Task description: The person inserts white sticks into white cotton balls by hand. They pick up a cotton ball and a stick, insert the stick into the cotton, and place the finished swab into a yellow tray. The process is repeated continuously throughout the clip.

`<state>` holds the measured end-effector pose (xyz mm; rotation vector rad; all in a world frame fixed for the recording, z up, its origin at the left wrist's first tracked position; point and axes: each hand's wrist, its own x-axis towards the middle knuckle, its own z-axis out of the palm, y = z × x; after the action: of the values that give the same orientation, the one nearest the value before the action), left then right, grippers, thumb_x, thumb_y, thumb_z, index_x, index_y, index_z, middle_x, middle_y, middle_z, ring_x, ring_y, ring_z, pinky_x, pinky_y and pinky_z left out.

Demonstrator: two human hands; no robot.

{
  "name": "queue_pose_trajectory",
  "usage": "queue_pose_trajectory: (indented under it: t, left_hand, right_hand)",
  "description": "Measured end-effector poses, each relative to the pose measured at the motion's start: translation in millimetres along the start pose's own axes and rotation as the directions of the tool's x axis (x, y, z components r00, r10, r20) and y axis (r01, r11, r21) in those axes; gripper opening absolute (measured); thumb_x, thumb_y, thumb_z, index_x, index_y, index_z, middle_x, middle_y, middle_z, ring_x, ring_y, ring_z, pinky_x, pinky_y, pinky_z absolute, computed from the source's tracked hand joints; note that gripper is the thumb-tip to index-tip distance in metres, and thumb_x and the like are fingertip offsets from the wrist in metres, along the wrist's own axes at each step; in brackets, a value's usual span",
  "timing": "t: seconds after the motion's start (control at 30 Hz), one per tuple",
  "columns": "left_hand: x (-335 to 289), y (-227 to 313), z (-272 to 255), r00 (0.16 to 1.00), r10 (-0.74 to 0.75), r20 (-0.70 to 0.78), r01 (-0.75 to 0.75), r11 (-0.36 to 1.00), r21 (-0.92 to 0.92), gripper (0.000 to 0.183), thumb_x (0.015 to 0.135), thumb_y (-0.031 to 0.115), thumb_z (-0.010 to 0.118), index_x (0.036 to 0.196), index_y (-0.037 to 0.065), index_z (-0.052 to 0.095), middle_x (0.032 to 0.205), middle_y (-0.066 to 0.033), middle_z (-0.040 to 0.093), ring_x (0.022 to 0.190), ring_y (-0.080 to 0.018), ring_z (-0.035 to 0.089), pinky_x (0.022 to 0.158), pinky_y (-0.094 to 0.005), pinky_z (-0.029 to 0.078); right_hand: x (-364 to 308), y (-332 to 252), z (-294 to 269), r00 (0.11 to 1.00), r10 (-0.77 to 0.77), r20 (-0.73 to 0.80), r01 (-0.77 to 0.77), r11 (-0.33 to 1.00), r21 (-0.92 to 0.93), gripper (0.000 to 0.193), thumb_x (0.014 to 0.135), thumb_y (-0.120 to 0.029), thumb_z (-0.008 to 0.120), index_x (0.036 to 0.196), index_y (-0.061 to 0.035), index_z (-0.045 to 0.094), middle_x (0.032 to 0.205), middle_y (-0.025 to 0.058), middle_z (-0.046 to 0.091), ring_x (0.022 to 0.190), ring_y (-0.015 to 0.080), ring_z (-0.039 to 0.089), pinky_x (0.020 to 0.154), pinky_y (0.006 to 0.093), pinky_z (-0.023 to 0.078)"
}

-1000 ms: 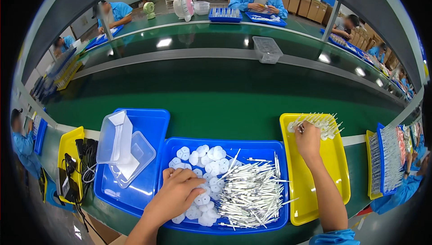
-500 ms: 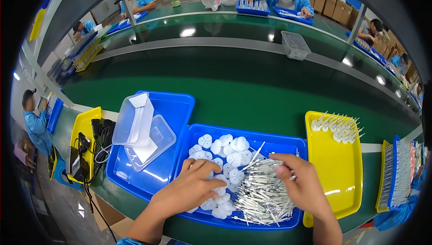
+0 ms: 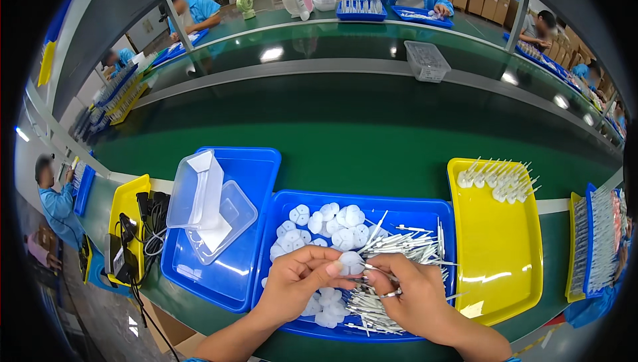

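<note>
My left hand (image 3: 299, 281) pinches a white flower-shaped plastic disc (image 3: 350, 264) between thumb and fingers. Close against it, my right hand (image 3: 415, 292) grips thin white sticks; one stick's tip (image 3: 367, 267) meets the disc, though whether it passes through cannot be made out. More stick ends poke out from under my right palm. Both hands are over a blue tray (image 3: 372, 197). Loose white discs (image 3: 329, 305) lie in its left part, and a heap of white sticks (image 3: 375, 309) fills the right part, partly hidden by my right hand.
To the right, a yellow tray (image 3: 498, 256) bears several joined stick-and-disc pieces (image 3: 498, 179). Another blue tray (image 3: 232, 295) on the left holds a clear plastic box (image 3: 193, 192) and lid. Black cables (image 3: 154, 222) lie in a yellow tray farther left. Co-workers sit across the green bench (image 3: 319, 123).
My left hand has risen from the loose discs with one disc in its fingers. My right hand has moved left from the stick heap, bringing sticks to the disc.
</note>
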<state>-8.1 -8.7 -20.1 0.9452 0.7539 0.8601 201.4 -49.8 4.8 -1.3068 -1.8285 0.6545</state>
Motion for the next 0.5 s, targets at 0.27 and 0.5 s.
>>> queue_pose_trajectory:
  t: [0.27,0.5]
  left_hand:
    - [0.2,-0.3,1.5,0.993,-0.097,0.061,0.110,0.953,-0.283,0.014,0.100,0.011,0.058,0.104,-0.003,0.058,0.112,-0.0154,0.065,0.105,-0.0227,0.065,0.099,-0.0509,0.054]
    - [-1.3,-2.5,-3.3,0.988,-0.105,0.109,0.140,0.910,-0.390,0.010,0.099,0.009,0.059,0.103,0.000,0.059,0.111,-0.0129,0.065,0.105,-0.0212,0.065,0.101,-0.0525,0.052]
  right_hand:
    - [0.9,3.8,4.5,0.934,-0.337,-0.120,0.274,0.889,-0.368,0.028,0.074,-0.005,0.072,0.100,-0.0015,0.062,0.070,0.0035,0.059,0.053,0.0178,0.060,0.046,0.0310,0.048]
    - [-1.3,-7.4,-1.8,0.928,-0.374,0.004,0.318,0.783,-0.534,0.038,0.067,-0.005,0.072,0.104,-0.0023,0.066,0.073,0.0037,0.061,0.054,0.0188,0.055,0.048,0.0311,0.044]
